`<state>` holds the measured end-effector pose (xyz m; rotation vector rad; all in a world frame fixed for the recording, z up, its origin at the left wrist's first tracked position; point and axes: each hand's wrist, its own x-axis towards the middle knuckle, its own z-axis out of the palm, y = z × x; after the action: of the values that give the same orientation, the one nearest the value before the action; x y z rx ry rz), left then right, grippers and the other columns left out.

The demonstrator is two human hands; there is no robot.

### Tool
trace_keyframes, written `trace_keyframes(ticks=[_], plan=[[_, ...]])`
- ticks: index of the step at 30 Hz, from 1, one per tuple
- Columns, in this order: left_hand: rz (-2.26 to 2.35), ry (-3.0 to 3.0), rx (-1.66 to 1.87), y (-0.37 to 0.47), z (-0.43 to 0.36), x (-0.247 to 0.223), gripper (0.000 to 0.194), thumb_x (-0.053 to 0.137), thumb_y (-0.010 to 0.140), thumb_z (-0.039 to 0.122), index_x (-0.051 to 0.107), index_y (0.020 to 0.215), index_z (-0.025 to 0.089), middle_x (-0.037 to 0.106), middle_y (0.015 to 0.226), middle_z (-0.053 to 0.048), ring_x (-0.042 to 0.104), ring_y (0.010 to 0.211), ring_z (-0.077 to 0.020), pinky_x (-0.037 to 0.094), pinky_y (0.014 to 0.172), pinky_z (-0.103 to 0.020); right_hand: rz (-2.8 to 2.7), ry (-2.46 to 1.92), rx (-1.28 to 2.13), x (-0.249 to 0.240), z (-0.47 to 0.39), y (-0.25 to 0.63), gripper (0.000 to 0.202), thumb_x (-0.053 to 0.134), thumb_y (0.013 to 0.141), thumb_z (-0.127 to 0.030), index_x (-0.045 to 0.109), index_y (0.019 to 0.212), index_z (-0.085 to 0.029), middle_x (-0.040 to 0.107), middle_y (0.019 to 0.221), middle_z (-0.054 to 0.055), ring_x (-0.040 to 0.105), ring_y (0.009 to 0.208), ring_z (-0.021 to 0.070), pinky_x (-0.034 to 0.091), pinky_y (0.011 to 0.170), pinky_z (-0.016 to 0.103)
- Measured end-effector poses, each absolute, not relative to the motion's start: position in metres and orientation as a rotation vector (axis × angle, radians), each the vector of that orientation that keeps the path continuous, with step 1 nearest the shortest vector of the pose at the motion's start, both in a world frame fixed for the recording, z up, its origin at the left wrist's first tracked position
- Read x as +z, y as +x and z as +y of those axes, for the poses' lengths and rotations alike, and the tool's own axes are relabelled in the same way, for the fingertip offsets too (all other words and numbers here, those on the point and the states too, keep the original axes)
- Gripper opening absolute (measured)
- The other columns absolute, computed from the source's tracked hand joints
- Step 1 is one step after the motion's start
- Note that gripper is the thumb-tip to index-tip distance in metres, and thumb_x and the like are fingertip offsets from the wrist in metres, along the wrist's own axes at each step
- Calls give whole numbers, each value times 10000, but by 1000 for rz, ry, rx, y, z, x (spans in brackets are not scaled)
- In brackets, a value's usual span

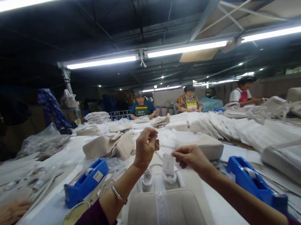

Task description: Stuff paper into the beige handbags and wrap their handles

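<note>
My left hand [146, 148] is raised above the work, its fingertips pinched on a thin tag string [162, 148]. A small brown tag [157, 145] hangs beside those fingers. Lower and to the right, my right hand [190, 158] has thumb and forefinger closed at the edge of a white tag [168, 164]. Below both hands lies a beige bag [140, 221], with a clear plastic strip [163, 215] down its middle. White-wrapped loops, perhaps the handles [170, 178], stand at its far edge.
Blue tape dispensers stand left [88, 181] and right [252, 180]. A round tin [74, 215] sits near my left forearm. Another person's hand [9, 215] rests at far left. Beige bags [110, 146] and white wrapping [247, 130] cover the table; several co-workers sit beyond.
</note>
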<state>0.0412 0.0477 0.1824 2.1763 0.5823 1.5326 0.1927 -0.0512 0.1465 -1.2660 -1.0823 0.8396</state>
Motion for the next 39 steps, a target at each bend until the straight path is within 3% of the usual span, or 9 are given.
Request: trace_keyframes(ticks=[4,7,14,18,24,28,33,36,39], plan=[[536,2251,1489,51,30,179,76,496,832,171,562,865,192,580,848,-21,549,790,-146,434,754,-255,-1164,-1279,613,174,-83,223,286,747,614,-427,704,658,-148,594,574,3,460,519,99,344,522,252],[494,2233,1182,65,20,175,142,529,764,142,601,882,179,590,812,-18,537,761,-142,409,717,-257,-1202,-1271,598,192,-101,236,277,743,635,-427,712,680,-155,640,661,17,501,633,124,361,601,257],[187,1564,539,97,-5,182,420,648,567,102,588,981,134,634,783,-21,581,748,-129,429,747,-273,-1311,-1379,823,197,-119,248,309,745,615,-437,686,673,-139,572,556,-15,435,518,95,296,531,244],[188,1595,469,111,-20,191,420,758,606,187,584,983,128,649,848,-46,596,762,-129,421,721,-260,-1365,-1360,821,192,-123,255,272,757,600,-390,663,606,-134,539,517,-29,401,490,77,281,519,238],[171,1651,350,130,-22,183,426,852,526,284,562,795,126,578,711,12,533,636,-90,386,627,-231,-1343,-1305,837,184,-125,268,266,776,554,-372,655,629,-147,638,615,4,511,553,112,369,558,247],[184,1697,311,139,-23,175,396,829,546,330,546,739,131,504,622,48,444,529,-58,310,515,-211,-1263,-1241,829,176,-125,275,372,802,537,-411,556,695,-180,633,586,-17,534,517,115,372,519,234],[261,1693,402,143,-25,169,352,759,649,380,490,654,152,403,489,88,293,416,-26,190,438,-198,-1108,-1231,808,162,-136,282,444,775,614,-465,476,813,-204,555,532,-79,472,420,75,350,453,207],[278,1684,476,143,-26,168,326,742,674,378,510,663,149,452,492,78,271,399,-18,162,424,-196,-1068,-1221,904,152,-147,282,508,801,594,-386,493,958,-211,592,642,-62,578,527,117,445,529,257],[282,1678,508,143,-27,169,306,739,680,369,534,673,143,527,522,51,280,394,-17,159,415,-194,-1024,-1201,932,141,-151,279,503,805,570,-338,517,959,-200,589,640,-53,581,574,126,446,567,271]])
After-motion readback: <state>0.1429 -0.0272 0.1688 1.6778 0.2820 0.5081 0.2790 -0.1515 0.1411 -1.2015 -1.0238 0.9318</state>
